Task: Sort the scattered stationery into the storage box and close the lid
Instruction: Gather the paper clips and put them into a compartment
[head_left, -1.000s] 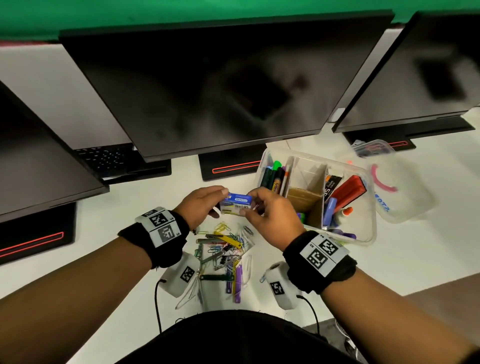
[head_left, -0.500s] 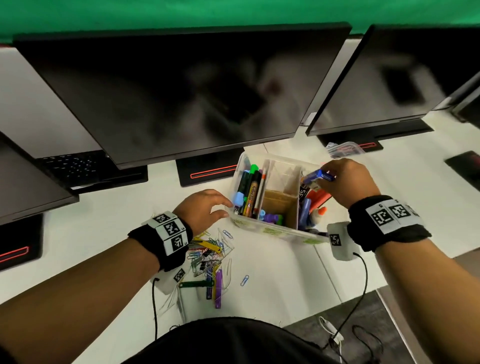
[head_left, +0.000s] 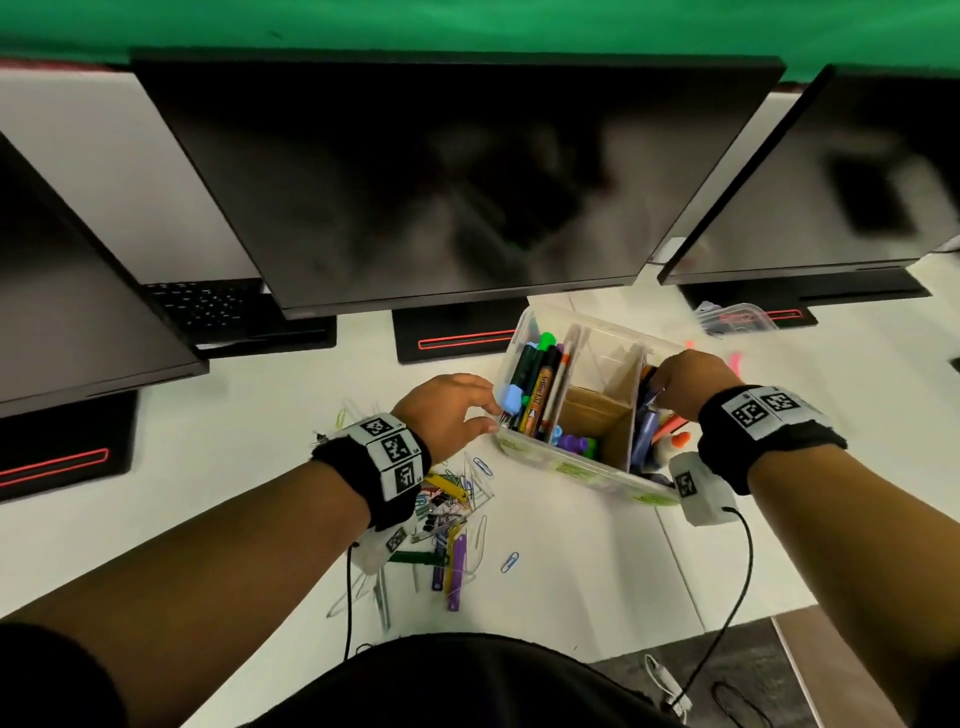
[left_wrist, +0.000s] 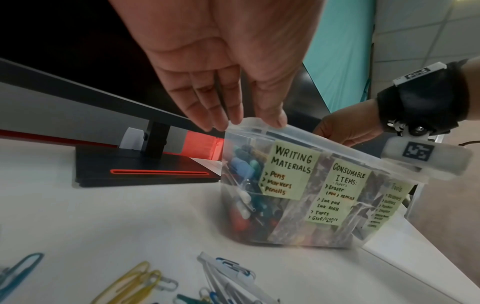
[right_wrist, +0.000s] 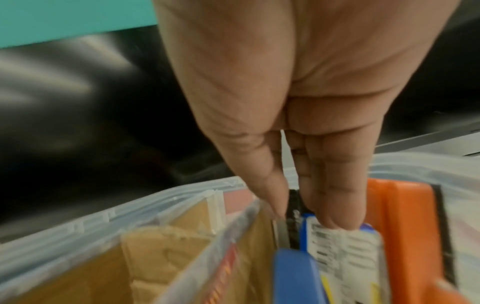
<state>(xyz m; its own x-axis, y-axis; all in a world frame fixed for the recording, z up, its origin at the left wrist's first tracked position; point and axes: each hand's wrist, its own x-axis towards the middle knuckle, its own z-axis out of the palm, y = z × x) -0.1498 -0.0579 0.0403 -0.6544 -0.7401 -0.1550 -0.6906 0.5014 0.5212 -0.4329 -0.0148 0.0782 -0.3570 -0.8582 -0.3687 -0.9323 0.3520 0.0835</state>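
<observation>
The clear storage box (head_left: 582, 470) stands on the white desk with cardboard dividers and handwritten labels (left_wrist: 288, 170). Markers and pens fill its left compartment (head_left: 535, 384). My left hand (head_left: 462, 410) touches the box's near left corner with straight fingers (left_wrist: 270, 117). My right hand (head_left: 680, 382) reaches down into the right compartment. There it holds a small blue-and-white packet (right_wrist: 348, 253) by its top end, between an orange stapler (right_wrist: 405, 226) and a blue tool (right_wrist: 293, 273). Loose paper clips and clip bars (head_left: 447, 504) lie scattered by my left wrist.
Three dark monitors (head_left: 457, 182) overhang the back of the desk, close above the box. A small clear container (head_left: 737, 322) sits behind my right hand. The desk's front edge (head_left: 727, 618) runs just right of the box. A stray blue clip (head_left: 510, 562) lies apart.
Both hands held the packet above the clips. The right hand carried it to the box and lowered it into the right compartment. The left hand let go and moved to the box corner.
</observation>
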